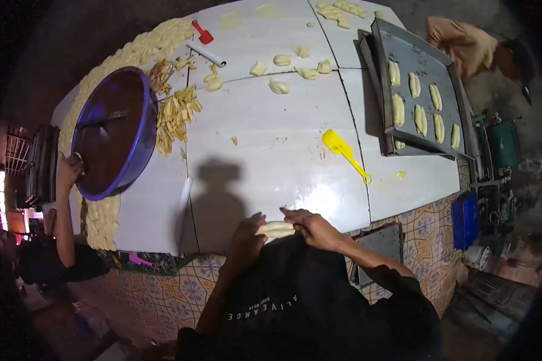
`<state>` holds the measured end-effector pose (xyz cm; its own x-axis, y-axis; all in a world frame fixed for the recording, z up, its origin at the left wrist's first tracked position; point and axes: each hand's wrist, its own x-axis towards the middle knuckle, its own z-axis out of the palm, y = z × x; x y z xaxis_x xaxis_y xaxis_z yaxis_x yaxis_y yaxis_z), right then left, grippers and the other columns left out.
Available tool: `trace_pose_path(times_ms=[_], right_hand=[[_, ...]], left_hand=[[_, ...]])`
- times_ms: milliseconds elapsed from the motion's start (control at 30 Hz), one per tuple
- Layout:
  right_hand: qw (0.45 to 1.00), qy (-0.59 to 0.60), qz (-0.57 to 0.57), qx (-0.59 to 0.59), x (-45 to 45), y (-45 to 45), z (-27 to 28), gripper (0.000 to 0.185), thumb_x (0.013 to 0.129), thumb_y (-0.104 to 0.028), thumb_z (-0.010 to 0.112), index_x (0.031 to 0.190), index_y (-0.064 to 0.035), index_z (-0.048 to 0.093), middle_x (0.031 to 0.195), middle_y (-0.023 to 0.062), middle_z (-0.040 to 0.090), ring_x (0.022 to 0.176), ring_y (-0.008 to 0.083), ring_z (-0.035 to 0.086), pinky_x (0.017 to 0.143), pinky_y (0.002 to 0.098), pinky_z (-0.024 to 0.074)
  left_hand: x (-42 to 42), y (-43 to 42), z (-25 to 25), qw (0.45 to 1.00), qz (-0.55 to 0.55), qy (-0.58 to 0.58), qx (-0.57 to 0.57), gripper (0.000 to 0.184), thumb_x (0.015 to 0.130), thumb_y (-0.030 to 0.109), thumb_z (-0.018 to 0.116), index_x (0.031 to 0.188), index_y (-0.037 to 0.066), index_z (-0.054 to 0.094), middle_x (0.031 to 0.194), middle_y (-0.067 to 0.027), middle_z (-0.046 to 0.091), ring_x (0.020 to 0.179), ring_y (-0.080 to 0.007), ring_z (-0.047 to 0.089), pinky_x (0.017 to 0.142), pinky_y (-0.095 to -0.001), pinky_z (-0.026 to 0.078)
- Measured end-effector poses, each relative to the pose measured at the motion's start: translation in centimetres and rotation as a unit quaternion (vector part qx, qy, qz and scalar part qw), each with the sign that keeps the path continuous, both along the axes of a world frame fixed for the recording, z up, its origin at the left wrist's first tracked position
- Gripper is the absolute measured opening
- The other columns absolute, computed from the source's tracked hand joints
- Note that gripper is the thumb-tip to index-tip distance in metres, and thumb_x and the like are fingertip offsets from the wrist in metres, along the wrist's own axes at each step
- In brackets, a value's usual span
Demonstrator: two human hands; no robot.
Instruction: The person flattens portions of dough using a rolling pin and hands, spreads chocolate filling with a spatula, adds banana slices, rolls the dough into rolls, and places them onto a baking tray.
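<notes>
At the near edge of the white tiled table, my left hand and my right hand grip the two ends of a pale, elongated piece of dough. The fingers of both hands are closed around its ends, and its middle shows between them. Farther up the table lie several small dough pieces. A yellow plastic scoop rests to the right, beyond my right hand.
A large purple basin stands left, beside yellowish strips and many dough pieces. Another person's hand touches its rim. A metal tray holds shaped dough at right. A red scoop and white rods lie farther off.
</notes>
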<state>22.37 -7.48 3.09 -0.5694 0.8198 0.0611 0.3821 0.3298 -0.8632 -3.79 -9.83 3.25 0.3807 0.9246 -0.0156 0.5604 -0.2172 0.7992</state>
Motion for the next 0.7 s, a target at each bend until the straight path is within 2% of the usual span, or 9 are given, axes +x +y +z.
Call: trace_pose_path(times_ms=[67,167,233,400,433,500,533,633,700], right_hand=[[0.999,-0.018,-0.006,-0.04,-0.5,-0.4,1.9,0.064,0.086,0.003,0.067,0.147,-0.0001,0.047,0.127,0.0212,0.062,0.119,0.0387,0.058,0.102,0.043,0.0485],[0.999,-0.043,0.006,0.008,-1.9,-0.3,3.3,0.059,0.084,-0.001,0.071,0.139,0.0041,0.052,0.126,0.0219,0.06,0.117,0.0393,0.059,0.101,0.0432,0.0504],[0.997,-0.059,0.042,0.008,-2.2,0.2,2.0,0.059,0.084,-0.001,0.071,0.138,0.0069,0.051,0.124,0.0229,0.06,0.117,0.0403,0.058,0.1,0.0441,0.0519],[0.998,0.001,0.0,-0.055,-1.5,3.8,3.7,0.031,0.085,0.004,0.064,0.116,0.0093,0.065,0.117,0.02,0.064,0.11,0.0381,0.063,0.094,0.0441,0.0544],[0.999,-0.016,0.029,0.013,-0.9,4.9,2.4,0.032,0.088,0.001,0.062,0.12,0.0081,0.064,0.125,0.0233,0.061,0.114,0.0402,0.061,0.096,0.0432,0.0541],[0.993,-0.089,-0.043,0.068,-0.8,5.4,1.2,0.036,0.092,-0.007,0.062,0.125,0.0065,0.062,0.131,0.0284,0.057,0.119,0.0431,0.057,0.099,0.0447,0.0523],[0.994,-0.078,-0.057,0.052,-0.9,5.8,1.8,0.042,0.095,-0.016,0.062,0.132,0.0046,0.059,0.134,0.0328,0.053,0.124,0.045,0.053,0.102,0.0471,0.0498],[0.962,-0.131,-0.014,0.238,-2.7,6.5,1.3,0.055,0.092,-0.031,0.07,0.136,-0.001,0.058,0.14,0.0204,0.053,0.127,0.0367,0.053,0.1,0.0439,0.0506],[0.962,-0.119,0.017,0.247,-5.3,6.5,-2.8,0.051,0.088,-0.031,0.071,0.131,-0.0052,0.064,0.137,0.0166,0.058,0.126,0.0325,0.054,0.104,0.0379,0.0461]], left_hand=[[0.3,0.1,2.7,0.998,0.006,-0.016,0.064,0.075,0.07,-0.002,0.079,0.14,0.004,0.053,0.132,-0.0206,0.06,0.116,-0.0383,0.058,0.103,-0.0436,0.047],[0.9,0.1,3.1,0.997,-0.026,0.036,0.069,0.074,0.072,-0.003,0.077,0.142,0.004,0.052,0.129,-0.0208,0.06,0.116,-0.0386,0.058,0.1,-0.0451,0.049],[0.8,0.1,1.1,0.997,-0.016,-0.013,0.072,0.072,0.074,-0.005,0.075,0.142,0.004,0.052,0.127,-0.0208,0.061,0.116,-0.0388,0.058,0.099,-0.0462,0.05],[0.5,2.7,0.7,0.996,0.061,-0.022,0.067,0.066,0.081,-0.005,0.069,0.144,0.002,0.049,0.13,-0.022,0.06,0.12,-0.0396,0.056,0.102,-0.0469,0.048],[0.4,3.4,1.1,0.994,0.066,-0.007,0.089,0.065,0.082,-0.005,0.069,0.144,0.002,0.049,0.131,-0.0224,0.06,0.121,-0.0396,0.056,0.104,-0.0469,0.046],[0.2,5.0,1.7,0.988,0.072,0.022,0.136,0.064,0.082,-0.004,0.068,0.144,0.002,0.05,0.133,-0.0231,0.059,0.123,-0.0395,0.055,0.107,-0.047,0.043],[0.4,4.6,0.9,0.978,0.14,0.009,0.156,0.058,0.085,0.0,0.066,0.141,0.001,0.053,0.135,-0.0228,0.058,0.125,-0.0389,0.054,0.112,-0.0468,0.039],[-1.8,3.9,-0.9,0.955,0.248,0.004,0.16,0.049,0.093,0.006,0.06,0.14,-0.001,0.053,0.138,-0.0215,0.057,0.127,-0.038,0.054,0.112,-0.0458,0.039],[-5.0,2.5,-6.8,0.939,0.255,0.109,0.202,0.045,0.099,0.01,0.053,0.142,-0.003,0.05,0.139,-0.0204,0.056,0.127,-0.0378,0.054,0.112,-0.0457,0.039]])
